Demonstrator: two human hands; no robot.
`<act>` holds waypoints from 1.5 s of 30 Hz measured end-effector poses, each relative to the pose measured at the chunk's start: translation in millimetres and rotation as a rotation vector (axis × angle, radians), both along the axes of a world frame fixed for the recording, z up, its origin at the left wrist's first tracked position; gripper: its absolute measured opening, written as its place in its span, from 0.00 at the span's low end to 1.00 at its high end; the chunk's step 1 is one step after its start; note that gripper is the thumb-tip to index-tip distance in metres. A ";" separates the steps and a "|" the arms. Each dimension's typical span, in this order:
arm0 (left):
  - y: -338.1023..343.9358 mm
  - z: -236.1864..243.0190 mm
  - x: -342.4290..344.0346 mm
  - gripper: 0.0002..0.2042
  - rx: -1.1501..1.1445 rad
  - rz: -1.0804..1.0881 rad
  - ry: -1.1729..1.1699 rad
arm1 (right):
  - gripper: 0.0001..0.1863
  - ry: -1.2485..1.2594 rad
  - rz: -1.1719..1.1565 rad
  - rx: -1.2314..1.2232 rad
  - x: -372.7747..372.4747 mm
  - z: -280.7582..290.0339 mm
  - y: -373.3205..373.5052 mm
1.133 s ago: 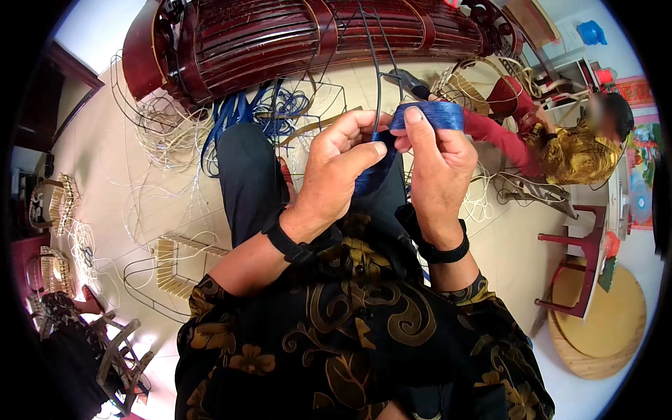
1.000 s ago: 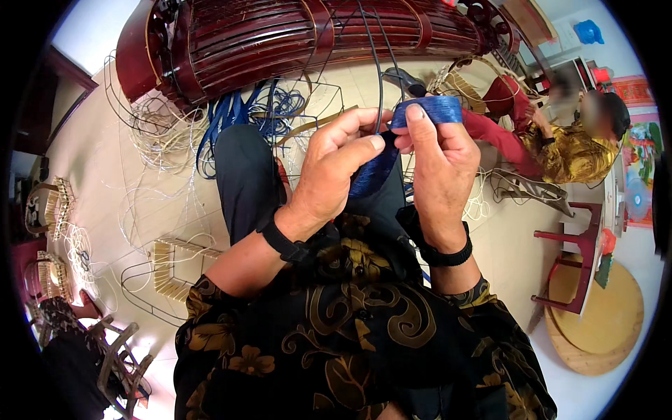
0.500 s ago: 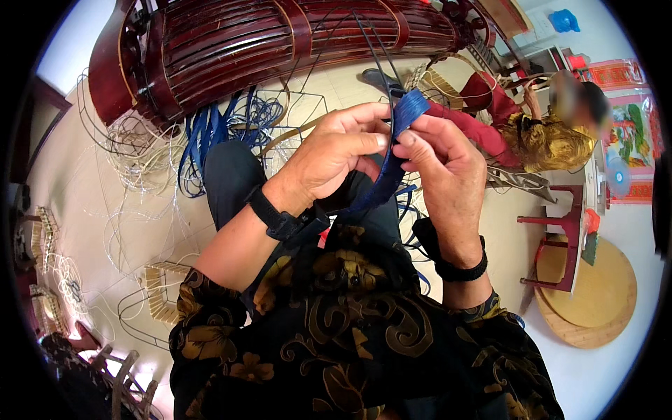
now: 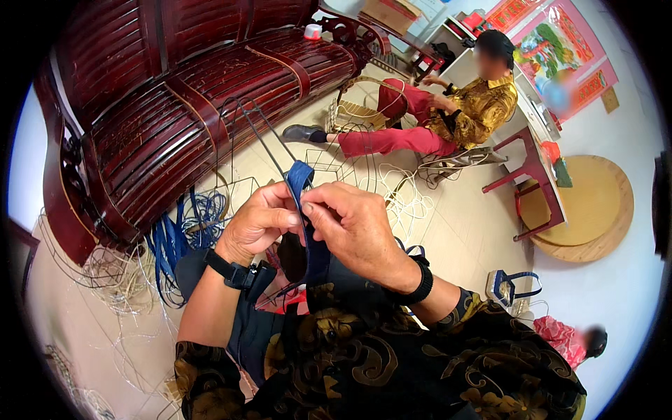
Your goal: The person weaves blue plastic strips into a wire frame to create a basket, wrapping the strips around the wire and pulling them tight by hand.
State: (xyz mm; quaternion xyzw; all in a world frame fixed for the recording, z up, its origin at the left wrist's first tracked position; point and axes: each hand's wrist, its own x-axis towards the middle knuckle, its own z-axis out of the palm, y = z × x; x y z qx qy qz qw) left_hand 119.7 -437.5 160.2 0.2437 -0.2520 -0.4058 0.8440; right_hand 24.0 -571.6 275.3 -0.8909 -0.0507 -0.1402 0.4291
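Observation:
In the head view, my left hand is closed around a black wire frame, whose long bent rods rise away from me. A blue strip of flat banding is looped over the frame between my hands and hangs down darker below them. My right hand pinches that banding against the rod, thumb and fingers bent close beside my left fingertips. The exact point of contact is partly hidden by the fingers. Loose blue strips and pale tangled cords lie on the floor at the left, near the frame.
A dark wooden bench spans the upper left. A seated co-worker in red trousers works at upper right among wire frames. A red side table and round boards stand right, with a blue-handled basket and another person below.
The view has swung, bringing more bench and the lower-right person in. My hands and banding sit lower and further left in the picture; the blue band has turned narrower along the rod.

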 end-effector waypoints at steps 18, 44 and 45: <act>-18.0 -29.3 -8.4 0.25 -0.243 -0.046 0.238 | 0.05 0.005 0.092 -0.098 11.9 5.2 -3.0; 22.7 -6.3 -25.2 0.10 -0.322 0.482 0.364 | 0.13 0.688 0.194 1.096 12.3 -37.3 -6.5; 23.6 -5.1 -24.5 0.11 -0.278 0.533 0.321 | 0.15 0.707 0.232 1.147 12.9 -38.1 -6.7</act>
